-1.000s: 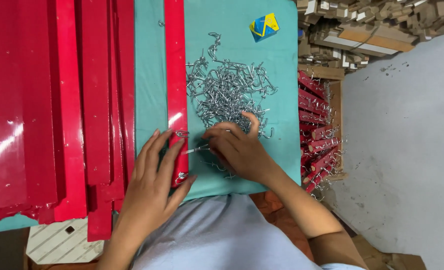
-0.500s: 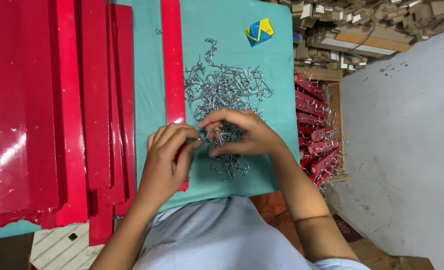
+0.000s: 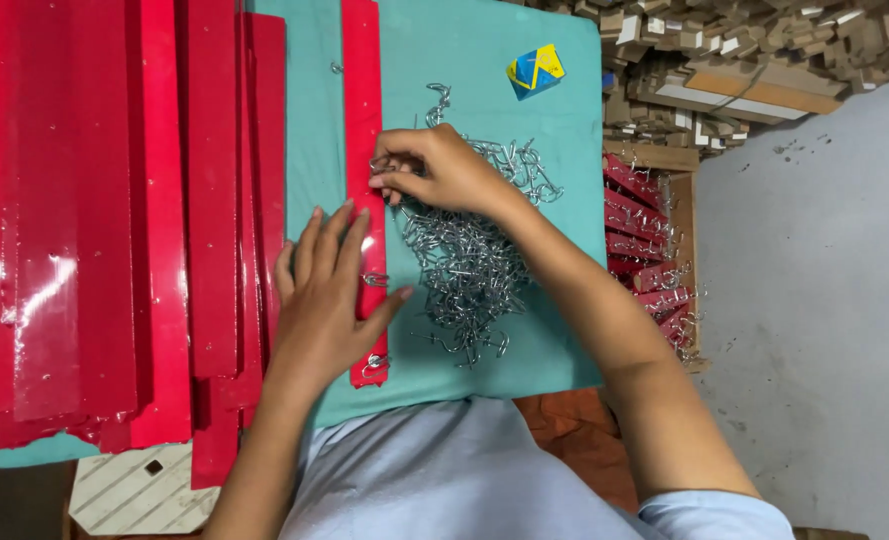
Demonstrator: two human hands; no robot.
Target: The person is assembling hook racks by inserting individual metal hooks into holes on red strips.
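Note:
A long red strip [image 3: 362, 110] lies lengthwise on a teal cloth [image 3: 564, 300]. My left hand [image 3: 329, 295] rests flat on its lower part, fingers spread. My right hand [image 3: 432, 170] pinches a small metal hook [image 3: 379, 168] against the strip's right edge, higher up. Two hooks [image 3: 373, 367] sit fixed in the strip near its bottom end. A tangled pile of loose metal hooks [image 3: 469, 270] lies on the cloth just right of the strip, partly under my right forearm.
Several long red strips [image 3: 114, 220] are stacked on the left. A blue and yellow small box [image 3: 535, 70] sits at the cloth's far end. A wooden crate [image 3: 686, 200] with finished red strips stands right. Cardboard scraps [image 3: 744, 60] pile up behind. Grey floor [image 3: 824, 330] lies right.
My right hand moved up along the strip with a hook. My left hand slid from the strip's end to lie flat on it, and the view shifted down.

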